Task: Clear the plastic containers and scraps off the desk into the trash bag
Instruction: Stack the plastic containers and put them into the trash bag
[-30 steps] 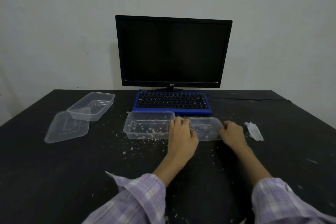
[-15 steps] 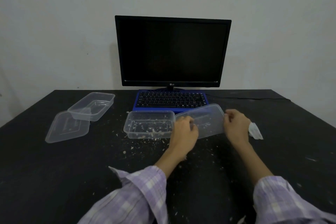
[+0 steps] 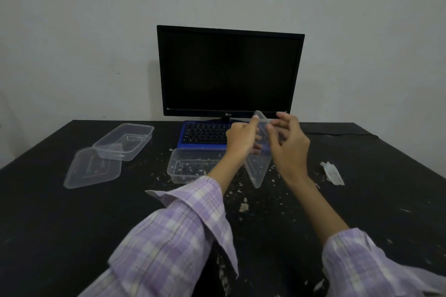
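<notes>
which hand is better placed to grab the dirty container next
Left, probably. The left hand is raised directly above the dirty container, whose right end lies under that forearm. The right hand, also on the tilted lid, would have to cross over it.

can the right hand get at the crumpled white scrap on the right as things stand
Probably yes, once it lets go: the right hand is on the clear lid, held up with the left hand. The crumpled white scrap lies alone on the desk.
</notes>
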Tool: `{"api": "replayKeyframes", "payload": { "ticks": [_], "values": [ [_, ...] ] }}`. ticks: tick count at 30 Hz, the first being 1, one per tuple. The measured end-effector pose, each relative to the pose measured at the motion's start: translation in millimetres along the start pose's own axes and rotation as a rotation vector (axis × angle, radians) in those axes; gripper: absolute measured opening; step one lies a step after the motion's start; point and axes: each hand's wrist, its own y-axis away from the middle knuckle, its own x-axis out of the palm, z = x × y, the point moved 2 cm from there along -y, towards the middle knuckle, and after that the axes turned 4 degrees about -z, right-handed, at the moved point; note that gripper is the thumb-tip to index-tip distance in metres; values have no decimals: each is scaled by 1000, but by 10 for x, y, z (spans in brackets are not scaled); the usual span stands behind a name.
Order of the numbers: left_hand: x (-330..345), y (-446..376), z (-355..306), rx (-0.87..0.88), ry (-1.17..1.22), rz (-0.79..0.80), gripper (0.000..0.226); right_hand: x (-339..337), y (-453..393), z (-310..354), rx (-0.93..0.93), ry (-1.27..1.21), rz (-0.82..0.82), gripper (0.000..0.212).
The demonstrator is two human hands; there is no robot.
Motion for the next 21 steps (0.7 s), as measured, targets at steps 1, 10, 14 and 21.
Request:
{"api": "replayKeyframes", "payload": {
  "ticks": [1,10,14,21],
  "values": [
    [-60,-9,-19,-15,21,-3,41,51,16,38,-24,-5,28,33],
    [-577,-134,62,-82,21,-87,15,431,203,194,-85,-29,324,31],
    [-865,-125,155,-98,87,-79,16,421,210,49,18,144,270,30],
    [-1418,-156,374,-110,77,-131,20,465,252,-160,572,152,348,47]
  ]
}}
